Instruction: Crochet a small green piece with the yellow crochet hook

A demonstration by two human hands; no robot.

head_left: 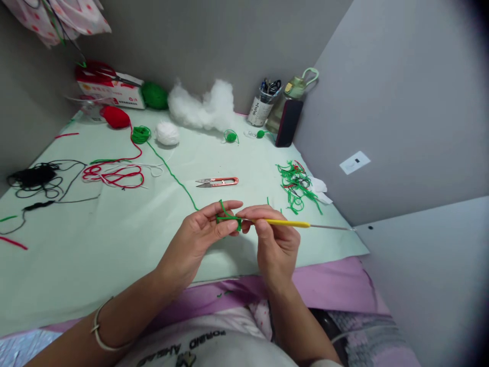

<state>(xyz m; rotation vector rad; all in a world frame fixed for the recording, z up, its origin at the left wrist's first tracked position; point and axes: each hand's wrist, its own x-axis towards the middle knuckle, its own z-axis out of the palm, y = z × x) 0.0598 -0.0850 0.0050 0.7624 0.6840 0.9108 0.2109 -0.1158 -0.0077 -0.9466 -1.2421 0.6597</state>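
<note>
Green yarn (pixel 225 218) is looped over the fingers of my left hand (pixel 208 227), which pinches a small bit of green crochet work between thumb and fingers. My right hand (pixel 277 239) grips a yellow-handled crochet hook (pixel 288 223). One thin metal end points left into the green loops; the other metal end sticks out to the right. Both hands meet above the front of the table, close together. A strand runs from the left hand back to a small green yarn ball (pixel 141 134). Just beyond the hands lie orange thread snips (pixel 217 182).
Red yarn (pixel 116 117), white yarn (pixel 167 133) and fluffy stuffing (pixel 202 104) stand at the back. Black yarn (pixel 34 176) lies left. A pen cup (pixel 257 111), bottle (pixel 296 86) and phone (pixel 289 122) are back right. Green yarn scraps (pixel 298 186) lie right, near a grey wall.
</note>
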